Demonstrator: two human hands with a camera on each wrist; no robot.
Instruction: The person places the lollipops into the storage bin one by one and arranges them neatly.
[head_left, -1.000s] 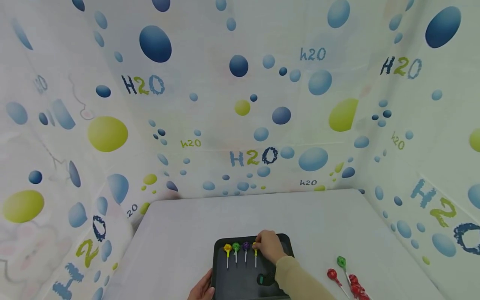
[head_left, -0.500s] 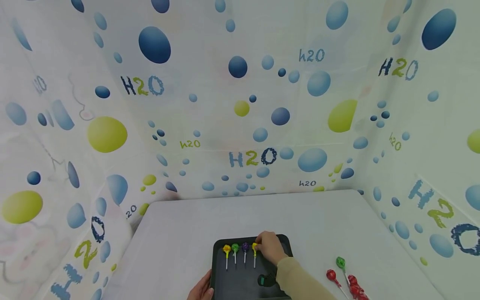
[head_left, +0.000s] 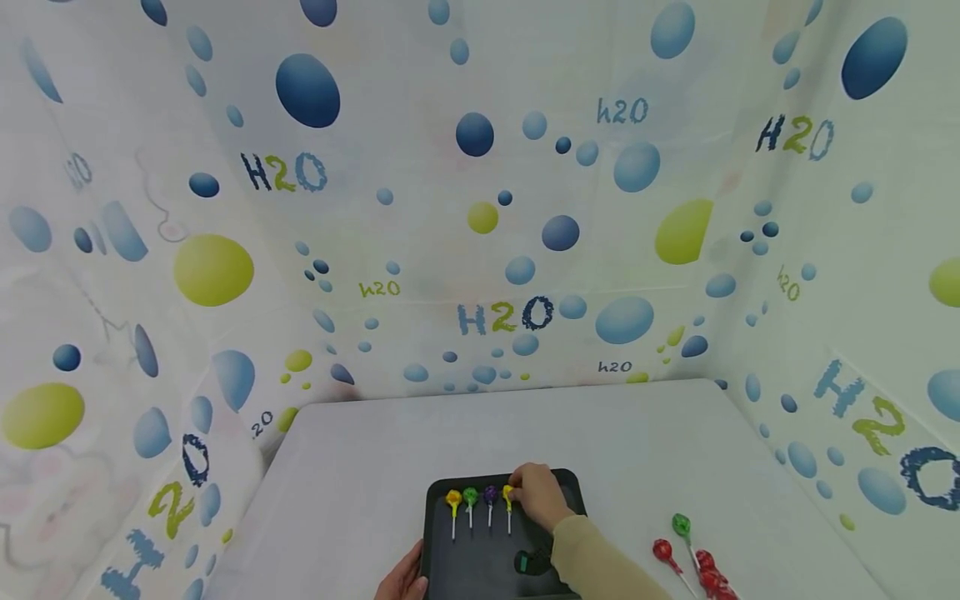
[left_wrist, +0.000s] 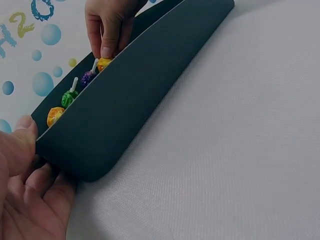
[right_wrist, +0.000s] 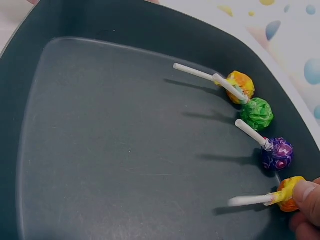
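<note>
The step in hand appears to be placing the yellow lollipop at the right end of a row along the far wall of the dark tray. To its left, from the left end, lie the orange-yellow lollipop, the green lollipop and the purple lollipop, wrapped heads far, white sticks pointing near. To do it well, the head should sit level with the others, leaving a similar gap to the purple one, and the stick should run parallel to theirs. A round head could roll, so it seems best to let it settle on the tray floor before the fingers part, then lift away without brushing the purple one.

The right hand has its grip clamped on the head of the yellow lollipop: the thumb presses the wrapper and the fingers lie against the far side, apart only by the candy's width. The stick is free of the fingers. The left hand grips the tray's left side, thumb at the rim and fingers curled below, which should keep it steady.

To the right of the tray, on the white tabletop, lie a loose green lollipop and several red lollipops.
</note>
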